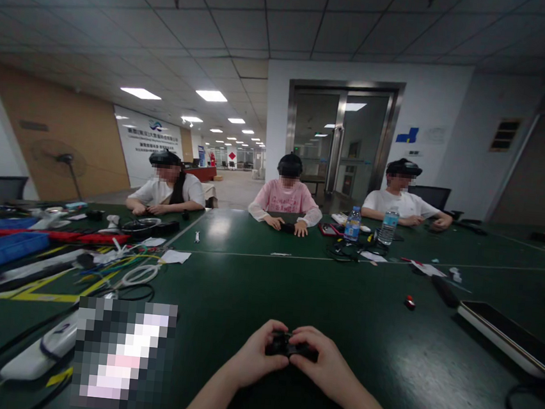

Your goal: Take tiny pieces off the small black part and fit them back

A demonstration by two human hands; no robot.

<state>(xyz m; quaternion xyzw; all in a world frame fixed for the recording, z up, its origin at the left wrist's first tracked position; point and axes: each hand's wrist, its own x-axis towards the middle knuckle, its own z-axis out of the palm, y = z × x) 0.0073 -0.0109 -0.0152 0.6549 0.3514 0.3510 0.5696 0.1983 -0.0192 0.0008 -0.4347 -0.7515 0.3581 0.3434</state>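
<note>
Both of my hands are over the near middle of the green table (pixel 224 303). Between them is a small black object (pixel 280 343) with a shiny dark surface; its kind is hard to make out because my fingers cover much of it. My left hand (pixel 258 354) grips its left side, thumb in front and fingers curled behind. On its right side, my right hand (pixel 318 357) holds it the same way, the two thumbs close together.
A power strip (pixel 39 352), cables, a blue tray (pixel 2 254) and a blurred-out rectangle lie left. A flat white-edged device (pixel 510 337) and a small red item (pixel 409 301) lie right. Bottles (pixel 353 225) stand farther back. Three people wearing headsets sit opposite; another hand shows at far right.
</note>
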